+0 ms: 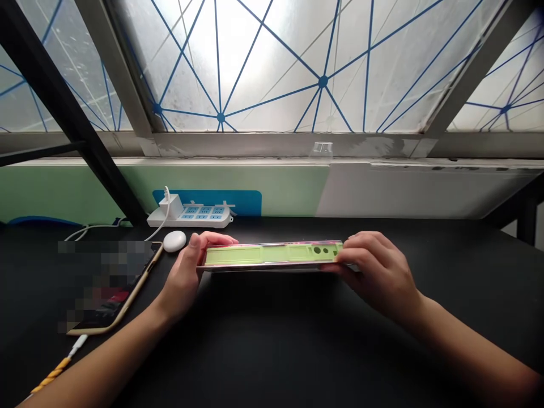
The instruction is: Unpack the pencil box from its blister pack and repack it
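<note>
A long, flat case [274, 255], which looks like a pencil case, is held level above the desk with its narrow side facing me. That side is light green plastic with shallow recessed panels and two dark round holes near its right end. Thin pinkish edges run along its top and bottom. My left hand [187, 275] grips the left end, thumb in front and fingers behind. At the other end, my right hand [380, 272] pinches the corner beside the holes, fingers on top and underneath. The case's broad faces are mostly hidden at this angle.
On the black desk [272, 351], a tablet-like device [134, 289] in a tan case lies left, its screen blurred, with an orange-wrapped cable [53, 374]. A white rounded object [174, 241] sits near it. Behind are a white power strip [191, 218] and a black frame post [80, 124].
</note>
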{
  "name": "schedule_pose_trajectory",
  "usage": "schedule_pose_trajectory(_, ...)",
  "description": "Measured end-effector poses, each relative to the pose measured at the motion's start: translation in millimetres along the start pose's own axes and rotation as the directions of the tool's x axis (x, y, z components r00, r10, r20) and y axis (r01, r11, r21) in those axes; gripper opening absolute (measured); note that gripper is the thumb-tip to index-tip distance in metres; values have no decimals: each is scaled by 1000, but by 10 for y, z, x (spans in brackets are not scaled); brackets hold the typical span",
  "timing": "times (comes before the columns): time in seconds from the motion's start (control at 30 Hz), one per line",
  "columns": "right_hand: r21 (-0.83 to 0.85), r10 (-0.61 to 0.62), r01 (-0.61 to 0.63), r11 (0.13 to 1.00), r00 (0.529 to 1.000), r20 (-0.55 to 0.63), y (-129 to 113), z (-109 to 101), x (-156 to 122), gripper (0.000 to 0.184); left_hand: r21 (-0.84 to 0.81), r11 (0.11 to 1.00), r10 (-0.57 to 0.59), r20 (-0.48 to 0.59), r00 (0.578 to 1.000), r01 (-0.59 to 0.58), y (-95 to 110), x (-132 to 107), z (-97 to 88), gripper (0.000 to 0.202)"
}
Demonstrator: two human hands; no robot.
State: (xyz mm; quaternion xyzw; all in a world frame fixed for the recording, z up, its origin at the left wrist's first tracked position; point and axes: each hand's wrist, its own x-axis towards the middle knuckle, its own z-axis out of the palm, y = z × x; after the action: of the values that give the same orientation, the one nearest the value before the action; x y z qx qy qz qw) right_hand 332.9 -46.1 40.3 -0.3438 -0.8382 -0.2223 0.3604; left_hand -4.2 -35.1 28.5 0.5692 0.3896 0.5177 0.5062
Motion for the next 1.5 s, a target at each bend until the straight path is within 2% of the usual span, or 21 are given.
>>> schedule_pose_trajectory(0.1,44,-61,58,997,997,54,-83,-14,22,14,131,990,40,16,999,-42,77,46,-75,41)
schedule_pose_trajectory(0.2,29,-39,36,999,993,112,-174,-62,56,13,178,984,-45,119,992,24,145,110,-183,31)
schedule_pose_trajectory(0.3,52,69,-82,995,974,215,-258,-104,61,14,218,963,-205,201,958,160,194,164,-284,39)
schedule_pose_trajectory(0.37,75,121,-150,986,946,300,-314,-101,42,24,319,924,-299,253,920,212,204,182,-325,48)
schedule_pose_trajectory(0.47,69,83,-125,990,895,439,-400,-50,3,43,482,863,-350,348,870,154,164,186,-340,58)
schedule_pose_trajectory(0.6,98,-25,-40,994,807,590,-478,18,-12,39,599,801,-309,401,862,9,46,177,-343,62)
schedule_pose_trajectory(0.73,146,9,-135,980,766,643,-478,22,-9,29,658,744,-276,457,845,-113,9,156,-357,79)
schedule_pose_trajectory(0.8,171,31,-185,968,761,648,-450,26,-12,27,688,703,-239,466,852,-179,30,132,-337,79)
schedule_pose_trajectory(0.93,191,110,-282,940,783,612,-322,71,-10,33,733,633,-161,439,884,-249,67,79,-242,71)
schedule_pose_trajectory(1.07,152,258,-386,910,813,523,-80,133,-12,43,726,575,-23,476,879,-378,27,43,-153,74)
schedule_pose_trajectory(1.13,149,328,-460,875,791,516,41,149,-18,51,723,504,91,500,862,-472,-8,23,-121,79)
schedule_pose_trajectory(1.2,170,371,-537,826,746,553,126,146,-15,58,737,405,192,510,839,-541,-37,3,-97,81)
schedule_pose_trajectory(1.3,193,399,-601,776,704,587,172,120,14,59,760,295,252,523,814,-580,-57,-15,-89,83)
schedule_pose_trajectory(1.4,192,426,-622,759,698,576,165,98,41,59,750,290,239,545,804,-595,-58,-6,-108,88)
schedule_pose_trajectory(1.5,201,437,-620,759,712,549,154,82,43,62,752,355,252,495,831,-556,-59,27,-132,83)
